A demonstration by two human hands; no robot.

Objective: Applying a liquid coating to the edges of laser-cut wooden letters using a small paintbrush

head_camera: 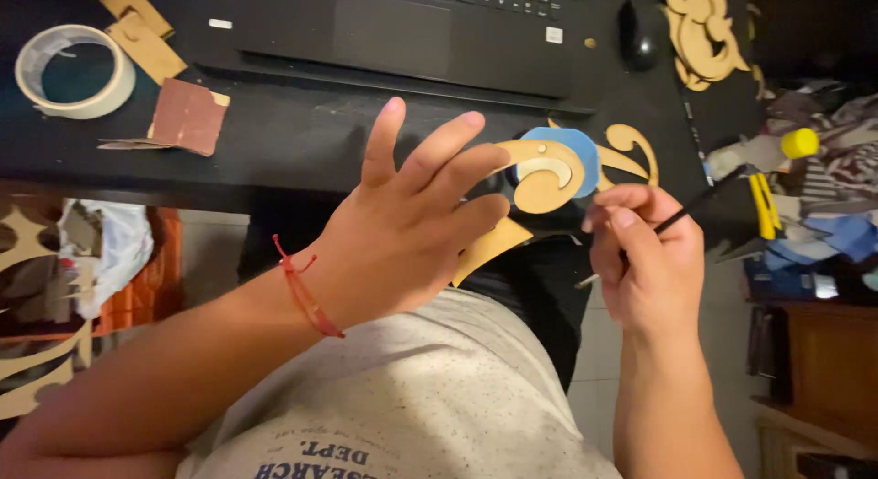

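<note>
My left hand (pixel 412 214), with a red string bracelet at the wrist, holds a curled tan cardboard ornament (pixel 540 172) by its edge, fingers fanned upward. A light blue patch (pixel 585 154) shows on the ornament behind its swirl. My right hand (pixel 640 255) grips a thin black brush (pixel 695 204), whose handle points up and right, just to the right of the ornament. Both hands hover over my lap in front of the black desk edge (pixel 274 140).
On the desk lie a roll of masking tape (pixel 73 72), a piece of sandpaper (pixel 187 118), cardboard scraps (pixel 142 31), a black laptop (pixel 402 31), a mouse (pixel 636 35) and more cut ornaments (pixel 704 35). Clutter with a yellow-capped item (pixel 800 142) sits at right.
</note>
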